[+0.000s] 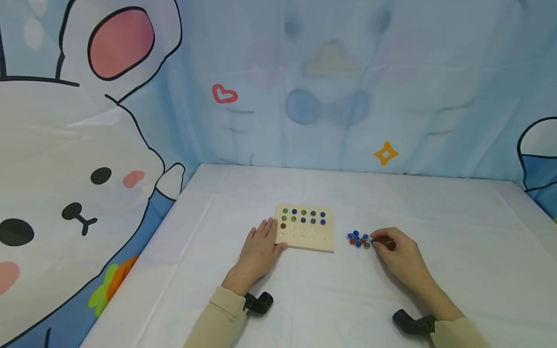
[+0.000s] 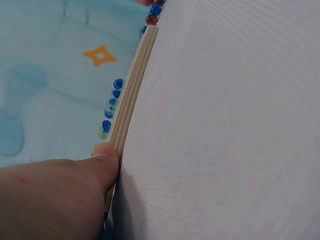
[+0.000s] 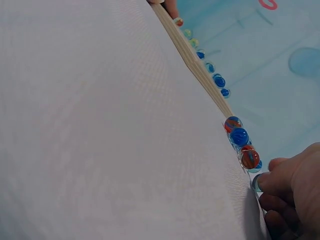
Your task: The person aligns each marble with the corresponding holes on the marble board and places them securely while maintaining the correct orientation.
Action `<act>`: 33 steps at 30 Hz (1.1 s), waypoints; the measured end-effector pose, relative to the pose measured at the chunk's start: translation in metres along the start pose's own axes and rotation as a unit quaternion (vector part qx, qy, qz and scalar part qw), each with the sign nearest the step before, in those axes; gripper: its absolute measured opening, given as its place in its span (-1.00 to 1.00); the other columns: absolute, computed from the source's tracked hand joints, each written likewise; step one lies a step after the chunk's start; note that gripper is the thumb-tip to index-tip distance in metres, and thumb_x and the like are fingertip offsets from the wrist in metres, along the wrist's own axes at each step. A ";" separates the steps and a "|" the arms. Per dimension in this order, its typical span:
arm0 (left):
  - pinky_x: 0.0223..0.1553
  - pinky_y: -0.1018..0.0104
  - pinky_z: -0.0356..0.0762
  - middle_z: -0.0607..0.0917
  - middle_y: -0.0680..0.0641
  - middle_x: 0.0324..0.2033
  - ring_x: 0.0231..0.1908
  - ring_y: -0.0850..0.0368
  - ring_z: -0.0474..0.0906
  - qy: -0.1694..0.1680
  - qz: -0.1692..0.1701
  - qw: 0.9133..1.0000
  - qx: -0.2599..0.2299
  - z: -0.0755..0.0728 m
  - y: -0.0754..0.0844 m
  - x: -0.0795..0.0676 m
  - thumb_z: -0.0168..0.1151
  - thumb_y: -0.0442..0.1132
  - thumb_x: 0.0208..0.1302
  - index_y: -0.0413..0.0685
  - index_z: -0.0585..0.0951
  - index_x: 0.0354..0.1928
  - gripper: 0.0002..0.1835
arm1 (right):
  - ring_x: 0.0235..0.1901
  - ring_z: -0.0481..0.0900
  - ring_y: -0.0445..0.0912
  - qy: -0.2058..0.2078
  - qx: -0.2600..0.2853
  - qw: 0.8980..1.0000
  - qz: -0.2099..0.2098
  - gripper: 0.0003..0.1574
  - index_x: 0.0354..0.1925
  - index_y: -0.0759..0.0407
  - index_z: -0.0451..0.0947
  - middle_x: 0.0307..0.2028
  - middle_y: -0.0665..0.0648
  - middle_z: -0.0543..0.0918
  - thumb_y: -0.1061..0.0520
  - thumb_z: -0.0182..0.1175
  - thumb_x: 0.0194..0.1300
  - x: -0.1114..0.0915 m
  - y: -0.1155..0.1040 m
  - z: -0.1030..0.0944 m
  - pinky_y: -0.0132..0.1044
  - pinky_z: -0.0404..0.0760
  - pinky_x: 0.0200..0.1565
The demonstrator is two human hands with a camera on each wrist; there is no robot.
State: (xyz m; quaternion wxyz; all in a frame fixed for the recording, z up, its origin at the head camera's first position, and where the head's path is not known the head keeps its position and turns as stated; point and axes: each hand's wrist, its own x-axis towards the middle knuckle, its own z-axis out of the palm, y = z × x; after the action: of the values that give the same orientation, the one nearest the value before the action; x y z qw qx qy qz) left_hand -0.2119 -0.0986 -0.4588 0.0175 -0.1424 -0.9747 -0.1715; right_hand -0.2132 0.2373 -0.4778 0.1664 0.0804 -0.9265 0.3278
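A pale wooden board [image 1: 306, 241] with rows of round hollows lies on the white table. Green and blue marbles [image 1: 303, 220] sit in its two far rows, and one brownish marble [image 1: 283, 225] is at the left of the third. My left hand [image 1: 257, 250] lies with fingers extended along the board's left edge, its thumb [image 2: 106, 156] touching the near edge. Right of the board is a loose cluster of blue and reddish marbles [image 1: 358, 244]. At its right side my right hand [image 1: 398, 253] pinches a bluish glass marble [image 3: 257, 183] between thumb and fingers, low by the cloth.
White cloth [image 1: 209, 232] covers the table. Behind it hangs a light blue printed curtain [image 1: 261, 130], with a cartoon figure [image 1: 87, 145] at the left. A black wrist mount [image 1: 259, 303] is on the left wrist, another black mount [image 1: 413, 323] on the right.
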 end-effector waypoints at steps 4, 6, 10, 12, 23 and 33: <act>0.52 -0.10 0.04 0.18 -0.22 0.51 0.53 -0.13 0.06 0.001 0.001 1.000 0.000 0.000 0.000 0.000 -0.06 0.08 0.53 -0.25 0.10 0.53 -0.26 | -0.17 0.58 -0.01 0.002 0.003 1.000 -0.001 -0.72 -0.03 0.22 0.58 -0.16 0.18 0.67 0.38 0.22 0.28 0.000 0.000 0.000 -0.60 0.43 -0.24; 0.51 -0.11 0.06 0.20 -0.23 0.50 0.52 -0.14 0.08 0.004 0.004 1.000 0.000 0.000 0.000 0.000 -0.04 0.06 0.53 -0.26 0.12 0.52 -0.27 | -0.17 0.58 0.00 0.004 0.005 1.000 -0.002 -0.71 -0.03 0.22 0.57 -0.16 0.18 0.67 0.38 0.22 0.28 0.000 0.000 0.000 -0.63 0.42 -0.24; 0.50 -0.11 0.06 0.21 -0.23 0.50 0.52 -0.14 0.08 0.007 0.003 1.000 -0.003 0.000 0.000 0.000 -0.02 0.05 0.52 -0.25 0.12 0.52 -0.27 | -0.16 0.58 -0.01 0.008 0.007 1.000 -0.004 -0.71 -0.03 0.22 0.57 -0.16 0.18 0.67 0.38 0.22 0.29 0.001 0.000 0.000 -0.66 0.40 -0.23; 0.50 -0.11 0.07 0.22 -0.24 0.50 0.52 -0.14 0.09 0.010 0.004 1.000 -0.003 0.000 0.000 0.000 -0.01 0.04 0.52 -0.26 0.13 0.52 -0.28 | -0.17 0.58 -0.01 0.008 0.007 1.000 -0.005 -0.72 -0.03 0.23 0.57 -0.17 0.18 0.67 0.38 0.22 0.29 0.001 -0.001 0.000 -0.66 0.40 -0.23; 0.52 -0.08 0.03 0.17 -0.21 0.52 0.53 -0.11 0.05 0.000 -0.001 1.000 0.000 0.000 0.000 0.000 -0.07 0.09 0.53 -0.23 0.08 0.54 -0.26 | -0.13 0.57 0.02 0.012 0.014 1.000 -0.003 -0.70 0.00 0.23 0.56 -0.14 0.20 0.65 0.38 0.21 0.30 0.001 -0.001 0.000 -0.64 0.41 -0.21; 0.52 -0.08 0.05 0.18 -0.21 0.51 0.53 -0.12 0.06 0.004 -0.001 1.000 0.000 -0.001 0.000 0.000 -0.05 0.08 0.53 -0.25 0.11 0.52 -0.26 | -0.11 0.56 0.00 0.020 0.012 1.000 -0.008 -0.73 -0.01 0.23 0.56 -0.12 0.17 0.64 0.36 0.18 0.32 0.003 -0.004 0.001 -0.60 0.43 -0.20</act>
State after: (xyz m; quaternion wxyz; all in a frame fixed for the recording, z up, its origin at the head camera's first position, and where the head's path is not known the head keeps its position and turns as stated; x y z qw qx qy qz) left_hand -0.2118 -0.0989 -0.4579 0.0213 -0.1406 -0.9748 -0.1718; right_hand -0.2151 0.2333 -0.4752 0.1870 0.0833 -0.9184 0.3387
